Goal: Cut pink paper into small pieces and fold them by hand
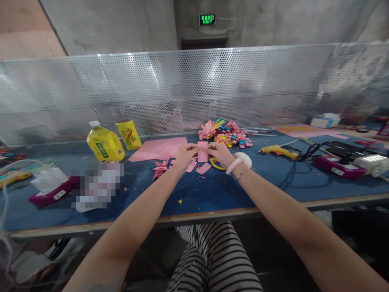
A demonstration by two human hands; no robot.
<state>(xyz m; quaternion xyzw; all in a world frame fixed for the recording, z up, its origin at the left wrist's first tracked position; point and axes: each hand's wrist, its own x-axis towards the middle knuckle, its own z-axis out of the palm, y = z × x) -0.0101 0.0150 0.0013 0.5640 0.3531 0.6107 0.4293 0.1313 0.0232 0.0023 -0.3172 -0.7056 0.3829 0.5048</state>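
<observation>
Between my two hands is a small pink paper strip (202, 155), held upright over the blue table. My left hand (187, 155) pinches its left edge, and my right hand (219, 153) pinches the right edge. Below it lie loose pink paper pieces (204, 168) and, by my left forearm, pink folded cut paper (160, 168). Yellow scissor-like handles (216, 164) show partly beneath my right hand. Behind my left hand rest larger pink paper sheets (161, 148). Past my right hand sits a pile of colourful paper flowers (226, 133).
A yellow bottle (105, 142) and a cut yellow container (129, 134) stand at left. Purple power strips lie at both sides, the right one (338, 166) near a yellow glue gun (278, 151) and black cables. A perforated metal screen (146, 93) runs along the back.
</observation>
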